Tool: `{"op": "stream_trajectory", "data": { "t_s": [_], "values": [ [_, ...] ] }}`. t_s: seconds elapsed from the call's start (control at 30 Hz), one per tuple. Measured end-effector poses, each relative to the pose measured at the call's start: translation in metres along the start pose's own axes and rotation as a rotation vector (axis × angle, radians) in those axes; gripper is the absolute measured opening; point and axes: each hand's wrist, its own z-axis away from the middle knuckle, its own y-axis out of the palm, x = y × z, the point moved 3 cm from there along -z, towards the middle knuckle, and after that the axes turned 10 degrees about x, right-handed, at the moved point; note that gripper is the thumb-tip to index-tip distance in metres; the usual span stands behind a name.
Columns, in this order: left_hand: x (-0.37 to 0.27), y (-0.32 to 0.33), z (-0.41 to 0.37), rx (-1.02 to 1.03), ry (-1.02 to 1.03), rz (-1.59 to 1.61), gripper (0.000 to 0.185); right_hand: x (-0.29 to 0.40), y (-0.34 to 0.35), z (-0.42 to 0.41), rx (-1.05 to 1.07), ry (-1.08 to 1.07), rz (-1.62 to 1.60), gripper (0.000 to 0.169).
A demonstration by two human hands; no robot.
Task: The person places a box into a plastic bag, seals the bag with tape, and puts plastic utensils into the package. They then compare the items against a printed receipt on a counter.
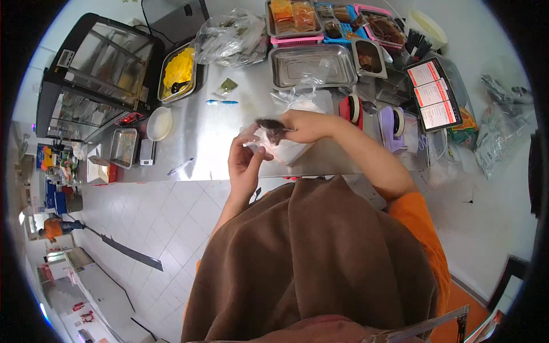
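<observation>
My right hand (306,125) reaches across the steel worktop and is closed around a dark utensil (270,124), probably a spoon, blurred, its handle mostly hidden by the fingers. A dark brown clump (276,136) shows just below it. My left hand (245,162) pinches a thin clear plastic bag (254,138) between thumb and fingers, close beside the utensil. Beneath both hands sits a white plastic-lined container (291,152), partly covered by them. Behind my right hand lies more clear plastic film (302,97).
A steel tray (313,81), a tray of yellow food (179,70) and a bag of wrapped items (231,40) stand behind. Red (352,109) and purple tape dispensers (392,133) and a tablet (434,94) are rightward. Leftward are a glass display case (103,73), scale (147,152) and pens (180,166).
</observation>
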Motion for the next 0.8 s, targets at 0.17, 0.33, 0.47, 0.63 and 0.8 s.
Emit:
{"op": "stream_trajectory", "data": {
  "t_s": [0.17,0.33,0.47,0.63,0.8],
  "values": [
    [-0.002,0.0,-0.002,0.076,0.075,0.002,0.023,-0.018,-0.003,-0.008,0.106,0.328,0.732,0.026],
    [-0.006,0.005,-0.005,0.137,0.092,-0.065,0.025,0.0,-0.004,-0.006,-0.165,0.135,1.016,0.029],
    [-0.007,0.002,-0.006,0.128,0.079,-0.085,0.025,0.011,-0.043,0.001,0.2,0.505,1.137,0.021],
    [-0.003,0.001,-0.006,0.121,0.064,-0.028,0.025,0.011,-0.07,0.008,0.199,0.638,0.979,0.027],
    [-0.002,0.002,-0.007,0.14,0.083,-0.012,0.025,-0.005,-0.039,0.002,0.283,0.454,0.73,0.025]
  ]
}}
